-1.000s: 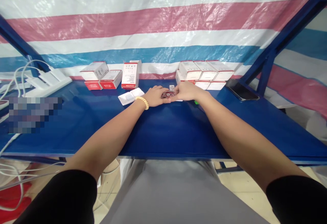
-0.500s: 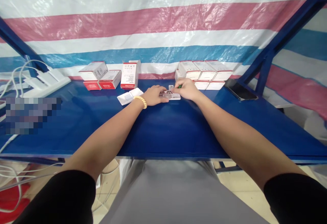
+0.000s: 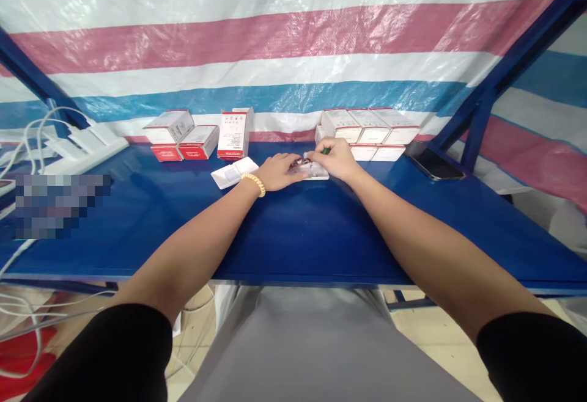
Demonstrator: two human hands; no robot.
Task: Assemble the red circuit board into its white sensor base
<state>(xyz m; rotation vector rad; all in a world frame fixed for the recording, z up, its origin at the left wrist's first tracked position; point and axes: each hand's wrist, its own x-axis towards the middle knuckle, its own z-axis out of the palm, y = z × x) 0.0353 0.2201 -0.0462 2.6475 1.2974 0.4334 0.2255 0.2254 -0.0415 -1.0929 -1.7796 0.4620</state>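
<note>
**Both hands on the small white unit, far centre of bench**

Blue bench spans the view, striped tarp hanging behind it. Stacked red-and-white boxes sit far right, more boxes far left, a black phone beside the right stack. A loose white cover plate lies just left of the hands.

Left hand, fingers curled, presses down on the white unit, which rests flat on the bench between both hands. Right hand pinches a small green-tipped tool at the unit's far edge.

Judgement: a fastening or prying step on the unit. Next move calls for a steady hold-down and a fine tip placement; the contact point is too small to see.
</note>
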